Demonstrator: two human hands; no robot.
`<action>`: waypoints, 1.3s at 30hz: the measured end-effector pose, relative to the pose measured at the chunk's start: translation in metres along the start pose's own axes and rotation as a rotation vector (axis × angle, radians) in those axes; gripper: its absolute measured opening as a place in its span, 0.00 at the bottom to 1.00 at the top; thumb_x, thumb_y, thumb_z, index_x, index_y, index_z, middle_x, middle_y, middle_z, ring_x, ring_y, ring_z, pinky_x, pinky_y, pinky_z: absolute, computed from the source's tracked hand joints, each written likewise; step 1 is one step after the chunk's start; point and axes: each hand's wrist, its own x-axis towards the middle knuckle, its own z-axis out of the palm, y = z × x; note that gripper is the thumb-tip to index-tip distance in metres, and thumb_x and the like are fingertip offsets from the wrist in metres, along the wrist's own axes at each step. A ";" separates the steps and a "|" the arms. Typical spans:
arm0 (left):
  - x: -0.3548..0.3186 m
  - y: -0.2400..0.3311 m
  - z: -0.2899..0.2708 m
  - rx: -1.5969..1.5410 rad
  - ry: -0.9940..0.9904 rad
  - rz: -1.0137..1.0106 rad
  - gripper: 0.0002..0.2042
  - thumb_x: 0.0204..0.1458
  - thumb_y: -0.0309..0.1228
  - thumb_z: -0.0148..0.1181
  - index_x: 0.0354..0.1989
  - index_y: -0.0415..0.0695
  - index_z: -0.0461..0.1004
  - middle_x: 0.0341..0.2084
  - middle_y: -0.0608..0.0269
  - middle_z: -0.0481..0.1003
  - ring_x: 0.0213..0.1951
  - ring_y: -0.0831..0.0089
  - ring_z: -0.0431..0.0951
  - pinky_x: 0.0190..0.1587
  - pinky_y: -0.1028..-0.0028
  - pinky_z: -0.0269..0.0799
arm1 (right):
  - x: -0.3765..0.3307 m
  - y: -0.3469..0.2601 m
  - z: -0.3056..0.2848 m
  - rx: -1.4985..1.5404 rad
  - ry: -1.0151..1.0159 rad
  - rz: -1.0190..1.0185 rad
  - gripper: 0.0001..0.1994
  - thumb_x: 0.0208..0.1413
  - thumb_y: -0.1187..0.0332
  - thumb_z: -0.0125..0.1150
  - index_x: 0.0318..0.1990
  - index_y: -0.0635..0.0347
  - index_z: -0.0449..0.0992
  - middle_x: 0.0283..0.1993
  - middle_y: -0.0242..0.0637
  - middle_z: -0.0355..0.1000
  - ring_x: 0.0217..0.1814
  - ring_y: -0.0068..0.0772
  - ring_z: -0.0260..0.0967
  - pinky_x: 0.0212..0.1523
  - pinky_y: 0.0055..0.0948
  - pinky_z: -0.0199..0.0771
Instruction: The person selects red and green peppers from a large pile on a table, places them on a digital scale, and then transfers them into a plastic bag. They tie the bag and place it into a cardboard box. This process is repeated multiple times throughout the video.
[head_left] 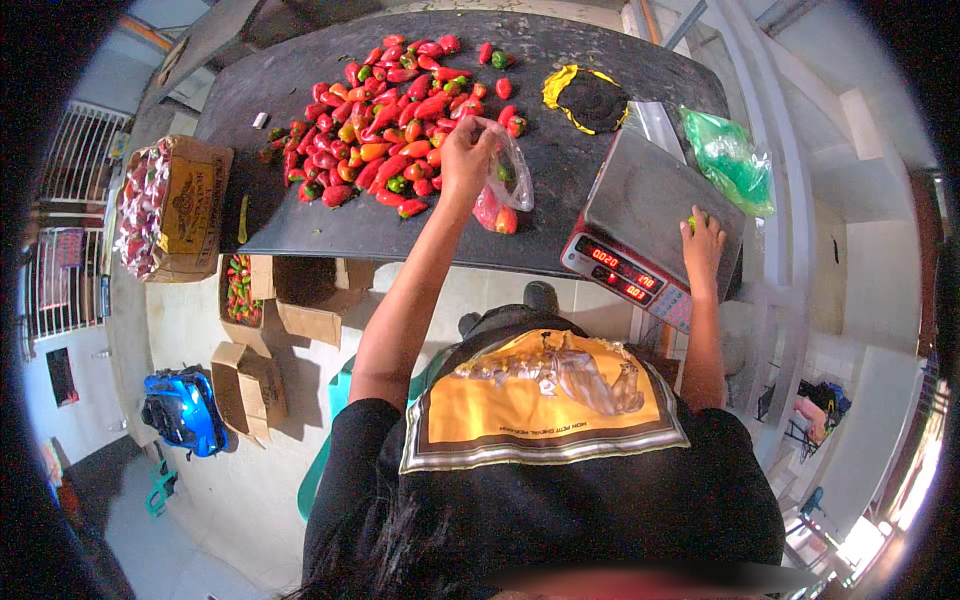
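The left hand (pixel 466 155) has its fingers (pixel 478 128) pinched shut on the rim of a clear plastic bag (pixel 507 180), which hangs down from the grip toward the near edge of the desk (pixel 300 225), its long axis running roughly from the fingers to that edge; a few red peppers sit in its bottom. Just beyond and to the left of these fingers lies the pile of peppers (pixel 390 120), mostly red with some orange and green, spread over the middle of the desk toward its far edge, so the left hand is clearly the nearer one to it. The right hand (pixel 702 245) rests on the near part of the scale (pixel 650 200) at the desk's right end, fingers curled around a small green thing, seemingly a pepper, well apart from the pile. A green plastic bag (pixel 730 160) lies beyond the scale, and a cardboard box (pixel 190 205) sits at the desk's left edge.
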 end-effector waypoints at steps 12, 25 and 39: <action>-0.010 -0.015 0.018 0.266 0.048 0.134 0.05 0.54 0.28 0.54 0.33 0.40 0.73 0.23 0.69 0.73 0.25 0.81 0.70 0.27 0.79 0.66 | 0.028 -0.183 -0.058 1.232 -0.452 -0.370 0.17 0.51 0.75 0.57 0.50 0.61 0.72 0.51 0.40 0.72 0.53 0.29 0.68 0.54 0.29 0.65; -0.085 -0.032 0.045 0.384 0.087 0.146 0.06 0.47 0.27 0.59 0.31 0.39 0.71 0.28 0.51 0.72 0.37 0.54 0.73 0.42 0.62 0.66 | -0.016 -0.270 0.094 1.900 -0.958 -0.163 0.21 0.61 0.61 0.45 0.59 0.62 0.60 0.61 0.43 0.60 0.60 0.31 0.60 0.59 0.35 0.62; -0.012 0.001 -0.092 0.128 0.282 0.244 0.06 0.51 0.27 0.57 0.32 0.37 0.71 0.20 0.59 0.71 0.25 0.74 0.70 0.30 0.72 0.67 | 0.045 -0.322 -0.104 0.479 -0.577 -0.820 0.13 0.55 0.59 0.54 0.34 0.62 0.71 0.35 0.52 0.72 0.40 0.57 0.69 0.39 0.51 0.67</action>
